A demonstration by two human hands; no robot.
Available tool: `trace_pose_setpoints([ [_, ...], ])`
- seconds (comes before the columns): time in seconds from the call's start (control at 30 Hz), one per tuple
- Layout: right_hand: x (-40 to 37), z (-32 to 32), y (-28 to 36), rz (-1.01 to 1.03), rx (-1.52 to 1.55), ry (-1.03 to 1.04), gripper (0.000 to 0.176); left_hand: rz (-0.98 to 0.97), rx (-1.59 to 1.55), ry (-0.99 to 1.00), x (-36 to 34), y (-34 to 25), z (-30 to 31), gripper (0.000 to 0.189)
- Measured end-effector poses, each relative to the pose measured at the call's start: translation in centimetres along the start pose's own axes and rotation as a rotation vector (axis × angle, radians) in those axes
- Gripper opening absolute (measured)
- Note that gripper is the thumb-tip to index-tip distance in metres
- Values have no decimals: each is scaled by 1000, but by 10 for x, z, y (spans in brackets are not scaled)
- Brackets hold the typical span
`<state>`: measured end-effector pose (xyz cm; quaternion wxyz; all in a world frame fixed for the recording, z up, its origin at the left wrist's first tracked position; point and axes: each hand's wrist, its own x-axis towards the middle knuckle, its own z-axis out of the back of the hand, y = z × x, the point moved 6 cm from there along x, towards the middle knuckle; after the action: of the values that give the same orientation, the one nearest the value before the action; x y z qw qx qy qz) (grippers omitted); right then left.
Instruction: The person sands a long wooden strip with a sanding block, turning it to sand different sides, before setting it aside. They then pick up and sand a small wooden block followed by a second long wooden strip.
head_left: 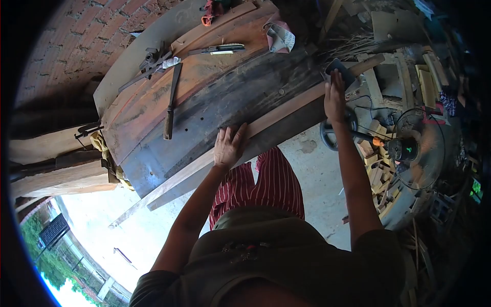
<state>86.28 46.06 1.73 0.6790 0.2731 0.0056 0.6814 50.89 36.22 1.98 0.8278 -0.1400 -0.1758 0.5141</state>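
A long, narrow wooden strip (286,111) runs diagonally along the near edge of a dark, worn workbench (204,125). My left hand (230,147) lies over the strip near its middle, fingers curled across it and gripping it. Toward the strip's far right end, my right hand (335,100) is on a dark flat piece that looks like sandpaper (341,71), pressed against the wood. The fingers there are long and close together, and the thumb is hidden. Beyond the left hand lies a file with a wooden handle (169,123).
On the bench's far side are a utility knife (212,49), a hand plane (151,59), a folded paper piece (280,38) and a red cloth (209,13). At the right stand a round fan (409,148) and heaped wood offcuts (378,176). A brick wall (76,41) rises behind.
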Motion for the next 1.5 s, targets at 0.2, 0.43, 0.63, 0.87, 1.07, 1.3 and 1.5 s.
trace_pose_setpoints([
  [0.2,-22,-3,37,113,40,124,47,75,28,11,1,-1,-5,61],
  [0.43,57,26,-105,-49,45,78,49,99,101,80,1,3,-7,58],
  [0.63,63,19,-125,-100,-50,28,51,127,116,80,2,4,-7,56],
  [0.87,73,32,-147,-104,48,111,51,161,130,95,1,3,-8,55],
  [1.07,110,33,-215,-274,-57,23,55,184,127,93,4,1,-5,56],
  [1.3,71,34,-135,3,68,168,51,199,143,117,1,4,-10,54],
  [1.5,161,-19,-453,124,-376,185,47,200,156,133,-5,6,-11,55],
])
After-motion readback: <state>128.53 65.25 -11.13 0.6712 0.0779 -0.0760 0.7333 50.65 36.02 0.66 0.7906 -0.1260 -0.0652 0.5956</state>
